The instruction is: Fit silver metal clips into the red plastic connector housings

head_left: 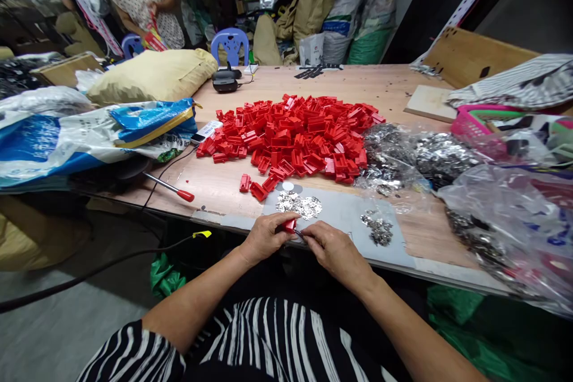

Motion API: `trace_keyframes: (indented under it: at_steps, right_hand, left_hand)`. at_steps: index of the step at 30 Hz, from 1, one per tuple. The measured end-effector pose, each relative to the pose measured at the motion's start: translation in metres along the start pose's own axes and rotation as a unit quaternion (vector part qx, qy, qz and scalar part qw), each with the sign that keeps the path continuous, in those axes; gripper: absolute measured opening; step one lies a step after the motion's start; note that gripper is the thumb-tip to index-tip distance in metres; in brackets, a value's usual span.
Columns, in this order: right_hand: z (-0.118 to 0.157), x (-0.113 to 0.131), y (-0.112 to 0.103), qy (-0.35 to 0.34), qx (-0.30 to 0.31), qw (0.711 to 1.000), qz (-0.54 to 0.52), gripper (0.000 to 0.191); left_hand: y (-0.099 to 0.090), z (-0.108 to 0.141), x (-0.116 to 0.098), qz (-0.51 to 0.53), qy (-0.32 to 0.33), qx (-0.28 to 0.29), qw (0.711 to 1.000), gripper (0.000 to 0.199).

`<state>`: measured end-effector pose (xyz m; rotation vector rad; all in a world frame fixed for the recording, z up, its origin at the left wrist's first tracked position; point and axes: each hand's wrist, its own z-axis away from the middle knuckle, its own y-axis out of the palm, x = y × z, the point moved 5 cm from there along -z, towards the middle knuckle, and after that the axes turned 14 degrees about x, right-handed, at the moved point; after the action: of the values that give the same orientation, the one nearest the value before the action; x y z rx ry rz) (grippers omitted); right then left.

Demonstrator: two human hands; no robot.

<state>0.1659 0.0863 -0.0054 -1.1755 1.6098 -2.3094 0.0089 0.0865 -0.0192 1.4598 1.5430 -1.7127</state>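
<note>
My left hand (267, 237) grips a small red plastic part (289, 226) at the front edge of the table. Close on its right, my right hand (332, 249) pinches a thin dark piece (298, 233) whose tip meets the red part; what exactly it is cannot be made out. Just beyond both hands, a pile of small flat silvery pieces (299, 204) lies on a grey sheet (342, 221). A second pile of darker metal pieces (378, 228) rests on that sheet to the right. A large heap of red parts (295, 134) spreads behind.
Plastic bags of metal pieces (389, 152) and a pink basket (474, 125) stand on the right. At left are a blue-white sack (80, 131) and a lever with a red handle (184, 195). A person (138, 0) stands at the back left.
</note>
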Motion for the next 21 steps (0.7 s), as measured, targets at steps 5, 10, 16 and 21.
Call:
trace_keyframes:
  at_steps: [5,10,16,21]
  right_hand:
    - [-0.003,0.015,0.002,0.078,0.009,0.996,0.048,0.019]
    - [-0.003,0.019,0.006,0.09,-0.001,0.995,0.051,0.018]
    - [0.008,0.005,-0.004,-0.028,-0.075,0.994,-0.076,0.022]
    - [0.02,0.003,-0.01,-0.044,-0.052,0.985,-0.156,0.026]
  left_hand:
    - [0.0,0.0,-0.001,0.009,-0.011,-0.002,1.0,0.042]
    - [-0.003,-0.001,-0.001,0.021,-0.029,-0.003,0.999,0.039]
    - [-0.003,0.003,-0.001,0.086,-0.047,-0.025,0.995,0.031]
    - [0.0,0.008,-0.01,0.319,-0.066,-0.086,0.941,0.028]
